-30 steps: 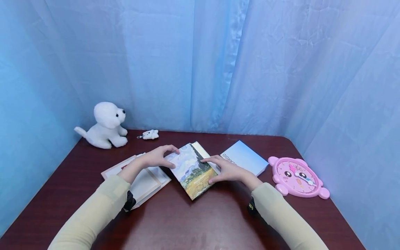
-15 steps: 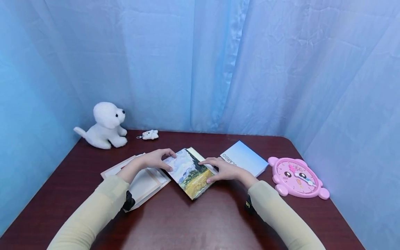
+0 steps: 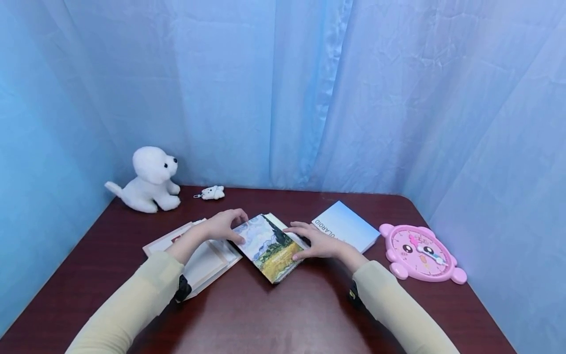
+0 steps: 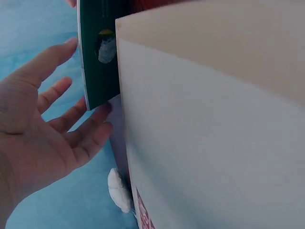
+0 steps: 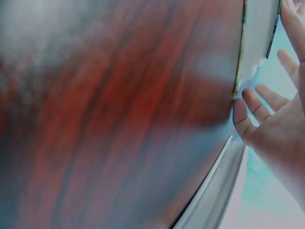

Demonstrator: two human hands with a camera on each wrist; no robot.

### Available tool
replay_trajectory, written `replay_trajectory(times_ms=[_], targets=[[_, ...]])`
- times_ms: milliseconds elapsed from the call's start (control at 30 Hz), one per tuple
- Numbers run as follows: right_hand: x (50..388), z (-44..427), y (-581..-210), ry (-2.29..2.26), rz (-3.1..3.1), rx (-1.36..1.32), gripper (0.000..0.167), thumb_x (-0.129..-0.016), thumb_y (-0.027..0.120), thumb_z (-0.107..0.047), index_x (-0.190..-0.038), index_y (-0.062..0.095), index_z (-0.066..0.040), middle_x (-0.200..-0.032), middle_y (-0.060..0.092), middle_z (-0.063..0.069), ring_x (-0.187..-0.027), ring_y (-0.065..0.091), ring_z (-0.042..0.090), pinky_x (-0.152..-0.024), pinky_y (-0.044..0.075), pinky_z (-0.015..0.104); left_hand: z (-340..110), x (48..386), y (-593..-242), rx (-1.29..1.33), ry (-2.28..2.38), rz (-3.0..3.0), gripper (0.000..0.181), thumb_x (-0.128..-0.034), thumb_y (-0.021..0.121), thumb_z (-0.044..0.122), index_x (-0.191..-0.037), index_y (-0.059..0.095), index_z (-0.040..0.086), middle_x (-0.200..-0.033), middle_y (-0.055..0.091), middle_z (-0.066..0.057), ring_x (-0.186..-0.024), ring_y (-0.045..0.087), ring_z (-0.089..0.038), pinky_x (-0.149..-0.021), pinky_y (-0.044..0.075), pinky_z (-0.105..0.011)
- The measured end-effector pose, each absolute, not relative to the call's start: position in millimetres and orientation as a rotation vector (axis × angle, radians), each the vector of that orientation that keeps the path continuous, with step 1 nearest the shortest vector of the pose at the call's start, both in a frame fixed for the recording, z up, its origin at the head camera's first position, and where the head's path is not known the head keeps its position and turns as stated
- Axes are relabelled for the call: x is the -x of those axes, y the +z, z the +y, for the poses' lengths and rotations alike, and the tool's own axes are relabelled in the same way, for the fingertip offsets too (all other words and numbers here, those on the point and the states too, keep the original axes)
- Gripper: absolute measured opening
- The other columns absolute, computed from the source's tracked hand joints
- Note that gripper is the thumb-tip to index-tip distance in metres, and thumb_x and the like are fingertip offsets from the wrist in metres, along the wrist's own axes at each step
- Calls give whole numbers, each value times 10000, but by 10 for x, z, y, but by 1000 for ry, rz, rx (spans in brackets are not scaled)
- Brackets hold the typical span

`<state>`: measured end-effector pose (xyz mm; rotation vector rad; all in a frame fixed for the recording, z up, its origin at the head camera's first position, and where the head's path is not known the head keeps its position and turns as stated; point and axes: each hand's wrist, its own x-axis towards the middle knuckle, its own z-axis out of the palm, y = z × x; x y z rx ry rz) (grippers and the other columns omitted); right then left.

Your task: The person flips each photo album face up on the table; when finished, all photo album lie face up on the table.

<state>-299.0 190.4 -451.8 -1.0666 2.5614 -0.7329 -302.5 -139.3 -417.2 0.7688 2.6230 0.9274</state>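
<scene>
So we've got a painted-landscape book (image 3: 274,248), swirly pale sky, dark cypress-looking tree, yellow field at the near end, pages showing along one side. It's mid-table (image 3: 292,314), between both our hands: the left hand (image 3: 221,226) grips the far-left corner, the right hand (image 3: 320,243) grips the right side, thumb on the near edge. Can't tell if the book touches the wood. Count: one painted book, one white-and-blue POLAROID book (image 3: 347,223), one plush dog (image 3: 152,174), one little white keychain (image 3: 213,192), one pink clock (image 3: 424,253). Cream books (image 3: 208,260) lie on the left, but our left forearm crosses them, so no exact number. Our right hand covers a corner of the POLAROID one; the clock lies just right of that. Dog and keychain are at the back left, by the blue curtain (image 3: 212,98).
</scene>
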Motion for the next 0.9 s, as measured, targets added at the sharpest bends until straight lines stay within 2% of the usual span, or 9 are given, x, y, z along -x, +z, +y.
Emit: replay_trajectory(times_ms=[133, 300, 400, 567, 800, 900], targets=[[2940, 1942, -4431, -787, 2614, 1067, 780, -808, 715, -439, -1463, 363, -204, -1551, 217, 90, -1419, 193, 310, -1054, 292, 572, -1336, 2992, -4094, -870, 954, 2716, 519, -775, 777, 179, -1213, 534, 46, -1145, 562, -173, -1054, 534, -310, -861, 452, -458], [2863, 2046, -4320, -837, 2667, 1084, 765, -803, 741, -379, -1458, 370, -241, -1538, 254, 35, -1383, 265, 285, -1015, 361, 533, -1245, 2932, -3992, -894, 1013, 2737, 558, -799, 755, 179, -1293, 508, 96, -1233, 546, -171, -1135, 520, -303, -903, 449, -471], [2836, 2129, -4260, -866, 2708, 1104, 766, -791, 762, -340, -1450, 378, -270, -1521, 294, 34, -1364, 295, 278, -1023, 352, 528, -1172, 2900, -3944, -881, 1035, 2744, 583, -809, 748, 215, -1324, 493, 115, -1276, 535, -148, -1176, 505, -280, -938, 440, -460], [2806, 2311, -4155, -910, 2789, 1103, 772, -779, 775, -324, -1445, 393, -242, -1499, 345, 43, -1381, 276, 280, -1060, 284, 558, -998, 2852, -3896, -851, 1148, 2716, 667, -806, 756, 271, -1375, 446, 116, -1306, 520, -126, -1218, 491, -290, -991, 420, -447], [2741, 2606, -4027, -978, 2822, 1005, 783, -779, 775, -326, -1447, 386, -202, -1473, 371, 64, -1241, 423, 356, -899, 446, 536, -731, 2773, -3834, -831, 1227, 2659, 771, -792, 763, 335, -1431, 380, 134, -1408, 444, -94, -1276, 449, -284, -1033, 389, -437], [2718, 2721, -4000, -956, 2889, 987, 791, -765, 785, -344, -1437, 400, -183, -1465, 377, 87, -1197, 444, 359, -873, 464, 498, -610, 2764, -3838, -841, 1198, 2674, 801, -790, 760, 360, -1448, 362, 140, -1433, 418, -73, -1272, 446, -265, -1017, 400, -433]])
